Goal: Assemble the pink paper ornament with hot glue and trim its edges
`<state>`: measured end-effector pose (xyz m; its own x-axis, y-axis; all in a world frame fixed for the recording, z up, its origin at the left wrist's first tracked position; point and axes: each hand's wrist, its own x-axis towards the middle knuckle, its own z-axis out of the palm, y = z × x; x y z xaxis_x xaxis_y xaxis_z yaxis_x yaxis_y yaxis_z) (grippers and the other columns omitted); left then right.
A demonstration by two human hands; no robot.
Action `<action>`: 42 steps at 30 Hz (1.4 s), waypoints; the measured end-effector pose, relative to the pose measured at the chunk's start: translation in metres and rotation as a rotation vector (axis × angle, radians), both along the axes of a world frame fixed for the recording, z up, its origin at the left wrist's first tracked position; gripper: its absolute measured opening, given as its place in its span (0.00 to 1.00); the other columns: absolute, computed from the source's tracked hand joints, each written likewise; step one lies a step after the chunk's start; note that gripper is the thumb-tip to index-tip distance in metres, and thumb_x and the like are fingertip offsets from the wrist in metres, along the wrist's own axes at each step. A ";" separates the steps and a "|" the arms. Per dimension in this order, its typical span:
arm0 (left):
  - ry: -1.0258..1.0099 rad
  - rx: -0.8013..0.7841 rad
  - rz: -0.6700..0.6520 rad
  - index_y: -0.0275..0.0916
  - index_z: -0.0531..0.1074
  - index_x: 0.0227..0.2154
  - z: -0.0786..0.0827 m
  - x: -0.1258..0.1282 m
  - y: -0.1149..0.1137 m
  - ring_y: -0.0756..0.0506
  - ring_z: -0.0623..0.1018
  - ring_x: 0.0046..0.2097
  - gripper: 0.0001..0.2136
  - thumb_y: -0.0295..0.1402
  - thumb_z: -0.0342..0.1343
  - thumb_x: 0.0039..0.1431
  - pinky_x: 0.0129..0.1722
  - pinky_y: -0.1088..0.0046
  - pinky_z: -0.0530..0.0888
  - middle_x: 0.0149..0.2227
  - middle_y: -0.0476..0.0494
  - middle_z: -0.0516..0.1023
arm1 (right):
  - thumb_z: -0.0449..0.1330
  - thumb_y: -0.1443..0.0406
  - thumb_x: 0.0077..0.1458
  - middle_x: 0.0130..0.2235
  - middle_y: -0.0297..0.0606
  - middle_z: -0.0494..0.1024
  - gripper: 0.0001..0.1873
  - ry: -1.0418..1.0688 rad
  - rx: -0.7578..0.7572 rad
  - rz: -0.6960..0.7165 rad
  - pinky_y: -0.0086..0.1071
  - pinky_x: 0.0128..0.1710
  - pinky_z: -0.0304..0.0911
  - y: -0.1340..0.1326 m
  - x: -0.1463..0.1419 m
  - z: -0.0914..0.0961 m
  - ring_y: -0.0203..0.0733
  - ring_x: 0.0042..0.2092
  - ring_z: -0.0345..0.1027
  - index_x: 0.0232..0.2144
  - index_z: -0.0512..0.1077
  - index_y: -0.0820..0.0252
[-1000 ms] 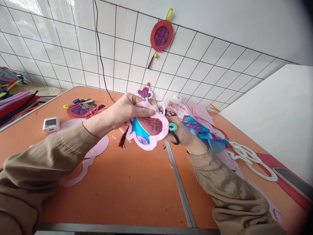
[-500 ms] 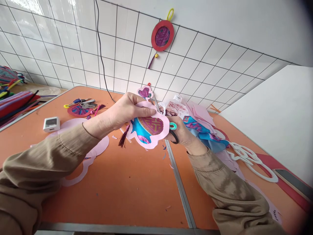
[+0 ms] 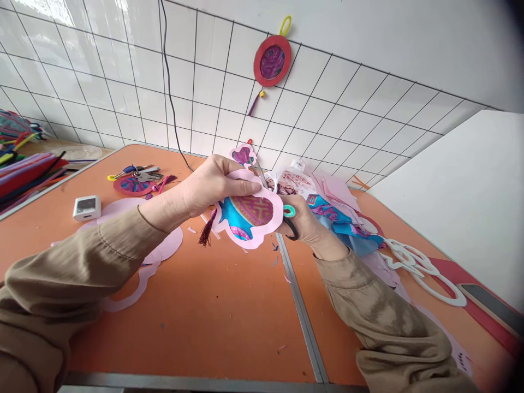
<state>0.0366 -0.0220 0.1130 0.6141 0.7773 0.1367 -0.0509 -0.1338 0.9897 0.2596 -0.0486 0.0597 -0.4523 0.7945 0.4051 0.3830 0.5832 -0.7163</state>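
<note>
Between thumb and fingers, my left hand (image 3: 221, 185) pinches the upper edge of a pink-bordered paper ornament (image 3: 251, 214) with a blue and purple patterned fabric centre. A dark red tassel (image 3: 207, 229) hangs from its left end, and a turquoise loop (image 3: 289, 210) sticks out at its right end. Behind the ornament's right edge, my right hand (image 3: 303, 215) is closed on scissors (image 3: 292, 229). Their black handle ring shows below the hand, and part of a grey blade shows above the ornament; the rest is hidden, as are most of the right fingers.
Keys (image 3: 148, 174) lie on a red round ornament at the left, near a white box-shaped device (image 3: 87, 208). Pink paper cut-outs (image 3: 170, 243) lie under my left arm. Blue fabric (image 3: 335, 215), white cut-outs (image 3: 426, 270) and a phone (image 3: 493, 305) occupy the right side of the orange table (image 3: 196, 338).
</note>
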 end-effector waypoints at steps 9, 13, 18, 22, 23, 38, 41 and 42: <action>-0.003 -0.010 -0.021 0.34 0.78 0.21 0.001 -0.001 0.001 0.48 0.79 0.27 0.09 0.28 0.67 0.55 0.28 0.74 0.77 0.21 0.45 0.79 | 0.73 0.54 0.48 0.29 0.32 0.72 0.17 0.051 0.015 0.052 0.31 0.31 0.64 0.000 0.000 -0.001 0.37 0.31 0.64 0.31 0.76 0.61; 0.003 0.002 -0.026 0.33 0.78 0.23 0.001 -0.002 0.001 0.47 0.80 0.27 0.07 0.28 0.66 0.55 0.28 0.74 0.77 0.21 0.45 0.79 | 0.72 0.54 0.49 0.27 0.32 0.72 0.17 0.041 0.011 0.047 0.30 0.28 0.62 0.000 0.000 -0.002 0.36 0.29 0.63 0.31 0.76 0.60; 0.049 0.044 0.000 0.32 0.79 0.25 0.000 -0.003 0.004 0.48 0.78 0.25 0.06 0.30 0.67 0.52 0.24 0.75 0.74 0.22 0.45 0.79 | 0.72 0.54 0.50 0.27 0.32 0.73 0.16 0.011 0.020 0.041 0.31 0.29 0.64 0.000 0.000 0.000 0.37 0.30 0.64 0.30 0.75 0.60; 0.060 0.085 0.030 0.32 0.79 0.25 0.001 -0.004 0.006 0.49 0.77 0.24 0.05 0.29 0.68 0.50 0.24 0.75 0.74 0.23 0.46 0.79 | 0.69 0.54 0.52 0.27 0.33 0.73 0.15 -0.047 0.040 0.033 0.31 0.30 0.65 -0.001 0.001 0.003 0.37 0.31 0.65 0.32 0.77 0.60; 0.059 0.089 0.030 0.32 0.79 0.25 0.001 -0.004 0.006 0.49 0.77 0.24 0.05 0.29 0.68 0.50 0.24 0.75 0.75 0.23 0.46 0.79 | 0.68 0.55 0.52 0.27 0.33 0.74 0.14 -0.058 0.043 0.035 0.31 0.30 0.65 -0.001 0.001 0.003 0.38 0.31 0.66 0.33 0.77 0.60; 0.108 0.104 0.008 0.32 0.79 0.24 0.004 -0.008 0.008 0.48 0.77 0.25 0.06 0.30 0.68 0.47 0.23 0.75 0.73 0.23 0.45 0.79 | 0.72 0.55 0.47 0.27 0.32 0.73 0.15 0.016 -0.057 0.033 0.32 0.32 0.67 -0.004 -0.005 0.007 0.38 0.31 0.67 0.27 0.76 0.59; 0.114 0.124 0.011 0.33 0.79 0.23 0.005 -0.009 0.008 0.48 0.77 0.25 0.06 0.30 0.69 0.47 0.23 0.75 0.73 0.23 0.45 0.79 | 0.74 0.52 0.45 0.27 0.33 0.73 0.18 0.023 -0.106 0.008 0.33 0.32 0.67 -0.004 -0.004 0.004 0.38 0.31 0.66 0.29 0.78 0.58; 0.115 0.130 0.011 0.33 0.79 0.23 0.006 -0.010 0.009 0.48 0.78 0.25 0.05 0.29 0.68 0.47 0.24 0.74 0.73 0.23 0.45 0.80 | 0.74 0.51 0.45 0.27 0.33 0.73 0.18 0.028 -0.118 -0.001 0.33 0.31 0.67 -0.004 -0.004 0.003 0.38 0.30 0.65 0.29 0.78 0.58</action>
